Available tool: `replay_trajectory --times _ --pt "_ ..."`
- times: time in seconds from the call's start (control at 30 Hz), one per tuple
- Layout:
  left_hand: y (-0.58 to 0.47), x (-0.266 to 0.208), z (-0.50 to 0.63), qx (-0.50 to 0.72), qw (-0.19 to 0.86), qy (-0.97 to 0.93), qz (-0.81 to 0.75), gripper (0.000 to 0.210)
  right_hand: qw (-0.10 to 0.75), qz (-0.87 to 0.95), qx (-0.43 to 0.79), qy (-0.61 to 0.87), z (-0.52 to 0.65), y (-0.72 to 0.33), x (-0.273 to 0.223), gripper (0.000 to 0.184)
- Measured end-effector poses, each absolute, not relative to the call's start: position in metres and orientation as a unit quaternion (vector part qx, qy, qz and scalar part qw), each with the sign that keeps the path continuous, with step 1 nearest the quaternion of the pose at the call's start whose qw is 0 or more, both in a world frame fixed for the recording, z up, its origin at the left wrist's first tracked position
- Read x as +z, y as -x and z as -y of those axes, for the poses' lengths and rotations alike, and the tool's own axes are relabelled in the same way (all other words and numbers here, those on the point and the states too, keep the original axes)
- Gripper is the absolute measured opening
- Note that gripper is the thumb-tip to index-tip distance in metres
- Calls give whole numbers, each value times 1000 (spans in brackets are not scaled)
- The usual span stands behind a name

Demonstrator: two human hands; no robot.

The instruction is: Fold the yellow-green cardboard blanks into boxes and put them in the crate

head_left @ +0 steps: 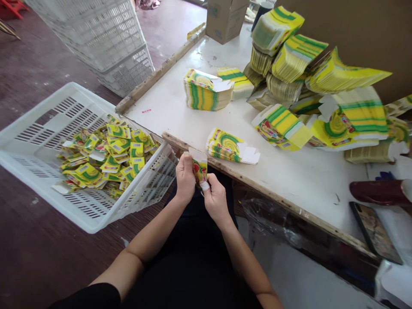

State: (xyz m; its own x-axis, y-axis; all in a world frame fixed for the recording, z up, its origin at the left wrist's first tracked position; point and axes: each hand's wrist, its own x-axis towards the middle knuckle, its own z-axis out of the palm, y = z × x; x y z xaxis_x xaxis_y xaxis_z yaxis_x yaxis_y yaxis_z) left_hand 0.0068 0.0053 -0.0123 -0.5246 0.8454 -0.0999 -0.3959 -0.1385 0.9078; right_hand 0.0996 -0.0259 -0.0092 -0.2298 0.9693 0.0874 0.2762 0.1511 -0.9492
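Note:
Between my hands, just off the table's front edge, is a small yellow-and-green printed carton (201, 168) with a white flap sticking up. My left hand (186, 177) is closed on its left side. My right hand (215, 194) pinches its lower right part, the thumb against the front. A short stack of flat cartons (224, 143) lies on the table just beyond, their white flaps pointing right. At my left, a white plastic basket (96, 223) holds a heap of yellow-green cartons (109, 154).
Bundled flat cartons (209, 92) stand on the white table (180, 124), with taller piles (289, 60) at the back right. A phone (375, 231) and a dark red object (376, 192) lie at right. Stacked white crates (106, 38) and a cardboard box (225, 19) stand farther back.

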Motion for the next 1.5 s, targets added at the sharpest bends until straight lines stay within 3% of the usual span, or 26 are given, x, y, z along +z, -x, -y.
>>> replay_trajectory --times 0.7,1.07,1.5 --pt "-8 -22 -1 641 549 -217 -490 59 437 602 424 516 23 -104 -12 16" --pt "-8 -16 2 638 620 -201 -410 39 468 568 424 527 23 -109 -16 16" --pt "-3 -26 1 635 635 -200 -392 50 490 559 421 520 23 -108 -14 17"
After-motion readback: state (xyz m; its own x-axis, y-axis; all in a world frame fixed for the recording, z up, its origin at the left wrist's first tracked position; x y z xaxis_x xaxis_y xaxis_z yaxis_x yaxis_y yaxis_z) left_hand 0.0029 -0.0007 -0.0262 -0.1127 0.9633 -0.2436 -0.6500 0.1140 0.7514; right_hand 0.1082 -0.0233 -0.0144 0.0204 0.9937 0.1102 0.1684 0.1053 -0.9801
